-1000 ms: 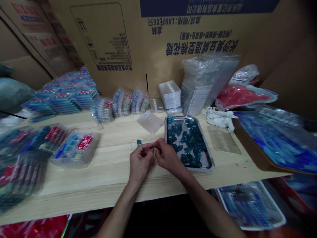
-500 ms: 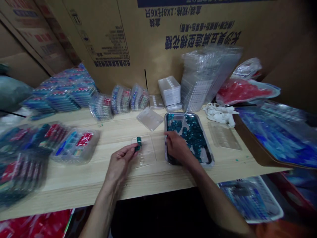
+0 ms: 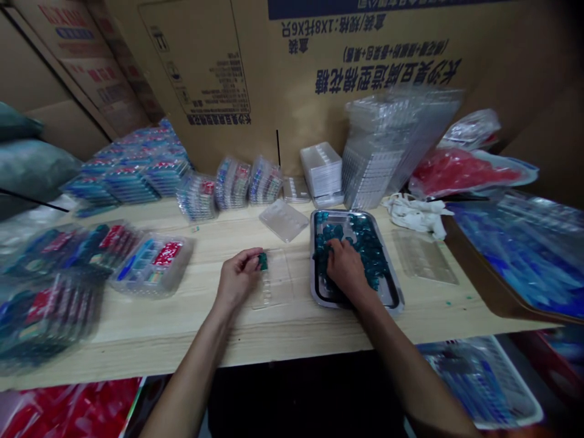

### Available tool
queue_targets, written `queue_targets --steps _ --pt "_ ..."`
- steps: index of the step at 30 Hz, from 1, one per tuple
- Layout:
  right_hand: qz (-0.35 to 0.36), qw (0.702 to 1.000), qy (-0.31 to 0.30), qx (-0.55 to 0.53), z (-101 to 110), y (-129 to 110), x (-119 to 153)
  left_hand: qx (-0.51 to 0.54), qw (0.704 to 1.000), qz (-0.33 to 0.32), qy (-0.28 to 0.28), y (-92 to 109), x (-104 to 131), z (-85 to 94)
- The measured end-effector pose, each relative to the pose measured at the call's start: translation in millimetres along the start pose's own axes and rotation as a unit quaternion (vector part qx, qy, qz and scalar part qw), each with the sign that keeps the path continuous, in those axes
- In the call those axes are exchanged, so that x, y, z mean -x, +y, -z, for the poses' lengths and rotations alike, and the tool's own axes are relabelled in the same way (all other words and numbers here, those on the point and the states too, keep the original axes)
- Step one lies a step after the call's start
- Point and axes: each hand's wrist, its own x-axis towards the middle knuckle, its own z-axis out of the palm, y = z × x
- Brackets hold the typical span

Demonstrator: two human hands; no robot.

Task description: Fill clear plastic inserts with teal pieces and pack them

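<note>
My left hand [image 3: 239,275] pinches a small dark green translucent piece [image 3: 263,261] between thumb and fingertips. It is held at the upper left of a clear plastic tray [image 3: 280,283] with moulded hollows, which lies flat on the table. Farther right, my right hand [image 3: 349,271] reaches into a metal tray [image 3: 395,298] with many loose green pieces [image 3: 371,252]. Its fingers are bent and close together among the pieces; what they grip, if anything, is hidden.
Another clear plastic tray [image 3: 283,220] lies behind, and one more [image 3: 424,255] right of the metal tray. Stacked clear trays [image 3: 374,164] and white gloves [image 3: 417,213] stand at the back. Filled plastic boxes [image 3: 152,264] sit left; a carton of blue packets [image 3: 524,255] is at right.
My right hand has moved from the metal tray's left edge farther in among the green pieces. My left hand still holds its green piece, with the wrist turned slightly. The view has shifted a little.
</note>
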Motion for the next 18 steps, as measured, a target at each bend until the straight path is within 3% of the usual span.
queue_targets --steps 3,5,7,9,11,15,18 --pt "0.012 0.999 0.045 -0.004 12.0 -9.8 4.8 0.178 0.978 0.111 -0.020 13.7 7.9 -3.2" --pt "0.077 0.992 0.042 -0.096 17.5 -22.9 9.3 0.253 0.954 0.156 -0.037 21.5 14.6 -9.4" --pt "0.155 0.961 0.010 -0.227 18.5 -39.7 14.8 0.287 0.941 0.173 -0.043 26.4 21.2 -19.2" --pt "0.201 0.923 -0.017 -0.327 16.0 -56.5 20.6 0.292 0.940 0.172 -0.043 28.6 27.4 -30.4" --pt "0.200 0.908 -0.016 -0.367 12.5 -69.5 25.8 0.283 0.945 0.157 -0.045 29.2 33.0 -40.8" --pt "0.153 0.924 0.014 -0.349 9.7 -78.8 30.6 0.241 0.963 0.118 -0.022 28.9 41.7 -54.0" --pt "0.138 0.925 -0.008 -0.353 9.0 -76.4 29.1 0.198 0.974 0.106 0.022 27.0 45.6 -59.3"
